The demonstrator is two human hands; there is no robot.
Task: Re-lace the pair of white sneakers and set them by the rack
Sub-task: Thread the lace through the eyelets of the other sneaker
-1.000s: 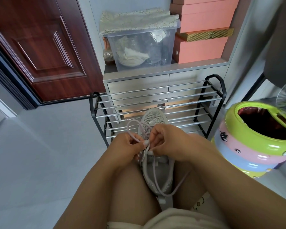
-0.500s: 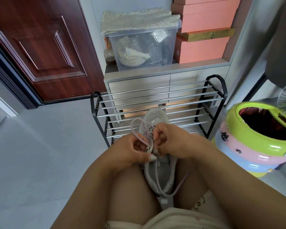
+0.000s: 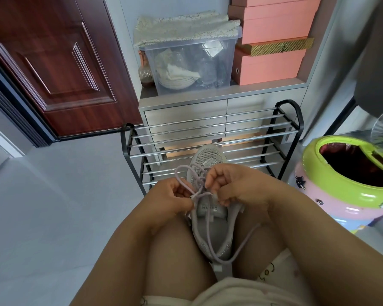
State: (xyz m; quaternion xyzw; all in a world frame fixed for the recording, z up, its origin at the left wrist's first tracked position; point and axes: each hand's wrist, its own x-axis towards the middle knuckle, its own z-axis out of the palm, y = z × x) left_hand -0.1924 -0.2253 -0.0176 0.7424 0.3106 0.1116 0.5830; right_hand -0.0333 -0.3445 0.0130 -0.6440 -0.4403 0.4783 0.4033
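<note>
We saw one sneaker (image 3: 210, 230) resting between the person's knees, toe pointing at the rack (image 3: 210, 138) just beyond it. The left hand (image 3: 170, 202) pinched the lace (image 3: 184, 184) where it looped near the tongue; the right hand (image 3: 237, 186), fingers curled, gripped the lace at the eyelets. A loose end trailed back over the heel. A green-rimmed bin (image 3: 349, 186) stood at right.

Both hands, left (image 3: 173, 199) and right (image 3: 234, 186), pinch the lace (image 3: 186, 186) over the sneaker (image 3: 210, 230), lodged between the knees before the rack (image 3: 208, 133).
</note>
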